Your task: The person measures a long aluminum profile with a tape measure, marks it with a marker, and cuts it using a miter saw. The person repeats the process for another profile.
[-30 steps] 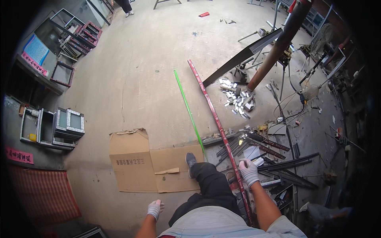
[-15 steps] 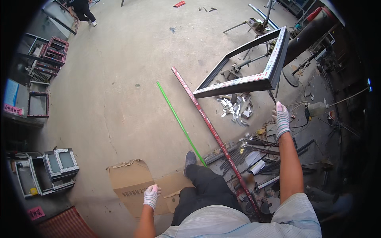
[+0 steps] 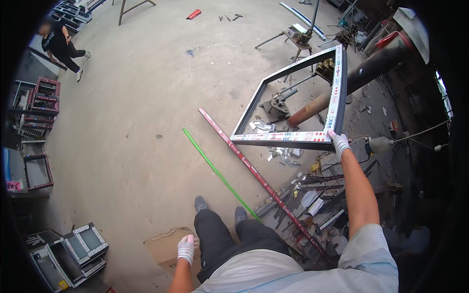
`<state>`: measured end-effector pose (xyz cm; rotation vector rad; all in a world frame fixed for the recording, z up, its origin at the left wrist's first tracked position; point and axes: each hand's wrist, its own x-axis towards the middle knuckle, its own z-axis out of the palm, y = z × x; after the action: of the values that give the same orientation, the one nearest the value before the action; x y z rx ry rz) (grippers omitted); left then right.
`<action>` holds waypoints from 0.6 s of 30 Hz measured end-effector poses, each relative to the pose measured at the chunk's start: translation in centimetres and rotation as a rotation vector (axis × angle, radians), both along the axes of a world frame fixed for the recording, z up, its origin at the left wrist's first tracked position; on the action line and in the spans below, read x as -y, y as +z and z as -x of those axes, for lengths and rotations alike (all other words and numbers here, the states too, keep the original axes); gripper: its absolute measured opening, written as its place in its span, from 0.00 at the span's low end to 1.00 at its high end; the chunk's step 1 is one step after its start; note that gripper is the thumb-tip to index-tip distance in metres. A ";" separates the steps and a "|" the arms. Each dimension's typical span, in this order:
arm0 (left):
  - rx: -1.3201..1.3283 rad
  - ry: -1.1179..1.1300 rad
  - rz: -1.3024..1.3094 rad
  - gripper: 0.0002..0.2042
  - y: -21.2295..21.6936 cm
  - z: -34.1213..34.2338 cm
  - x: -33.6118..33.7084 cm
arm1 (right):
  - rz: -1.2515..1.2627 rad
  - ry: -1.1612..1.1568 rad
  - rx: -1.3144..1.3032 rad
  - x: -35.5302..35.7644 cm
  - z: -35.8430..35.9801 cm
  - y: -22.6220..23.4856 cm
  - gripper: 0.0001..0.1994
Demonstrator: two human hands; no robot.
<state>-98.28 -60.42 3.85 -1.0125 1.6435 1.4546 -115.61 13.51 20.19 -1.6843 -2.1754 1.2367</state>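
At the near right corner of a window frame (image 3: 283,136) with black sides and white printed film, my right hand (image 3: 340,143) has its thumb on the face and grips the edge. Fingers behind the corner are partly hidden. The frame leans at a slant over the work area, its near left corner by a long dark-red wrapped bar (image 3: 254,173). My left hand (image 3: 186,248), in a striped fingertip-less glove, hangs low beside my leg with curled fingers, and nothing shows in it. A thin green strip (image 3: 217,172) runs along the floor left of the bar.
A rusty pipe (image 3: 356,80) and metal stands (image 3: 298,38) are behind the frame. Scrap profiles (image 3: 293,195) litter the floor at right; cardboard (image 3: 166,246) lies near my feet. Stacked frames (image 3: 73,251) line the left. A person (image 3: 61,46) walks at the far left.
My right hand has come onto the window frame's near corner, and the frame now sits more face-up in view. My feet have stepped and the view has shifted. The person at far left shows more fully.
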 end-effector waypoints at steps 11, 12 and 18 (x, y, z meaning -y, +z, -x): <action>-0.092 -0.089 0.018 0.13 -0.5 30.3 5.1 | -0.144 -0.198 0.171 -2.7 3.0 -2.3 0.25; -0.103 -0.048 0.044 0.13 0.9 32.3 5.5 | -0.083 -0.199 0.126 -1.4 4.3 -1.3 0.25; -0.078 -0.177 0.089 0.15 0.4 38.3 5.1 | 0.000 -0.200 0.002 -6.1 4.8 -1.0 0.29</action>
<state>-136.62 -65.49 4.22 -0.8431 1.8189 1.3291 -120.42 19.59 19.23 -1.8505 -1.9499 1.1819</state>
